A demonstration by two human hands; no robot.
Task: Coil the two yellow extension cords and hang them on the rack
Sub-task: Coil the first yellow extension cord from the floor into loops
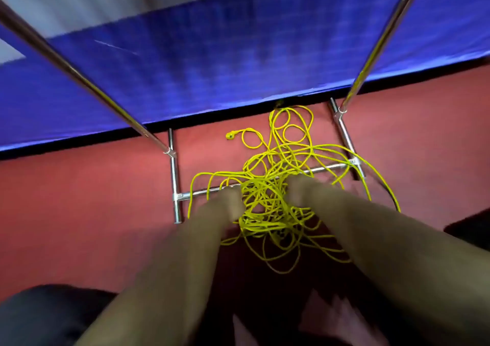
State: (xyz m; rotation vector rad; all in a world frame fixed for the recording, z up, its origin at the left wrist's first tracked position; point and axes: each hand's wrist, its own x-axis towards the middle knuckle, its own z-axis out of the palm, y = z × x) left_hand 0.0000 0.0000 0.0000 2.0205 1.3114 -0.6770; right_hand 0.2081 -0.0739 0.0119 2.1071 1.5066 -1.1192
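A tangled heap of yellow extension cord lies on the red floor, draped over the rack's low chrome crossbar. One yellow plug lies apart at the back. My left hand reaches into the left side of the tangle and my right hand into the right side. Both hands are motion-blurred, so their fingers and any grip are unclear. The rack's two chrome uprights rise at left and right.
A blue cloth-covered surface stands just behind the rack. The rack's chrome feet sit on the red floor on both sides of the cord. Dark shapes lie at the lower left and right edges.
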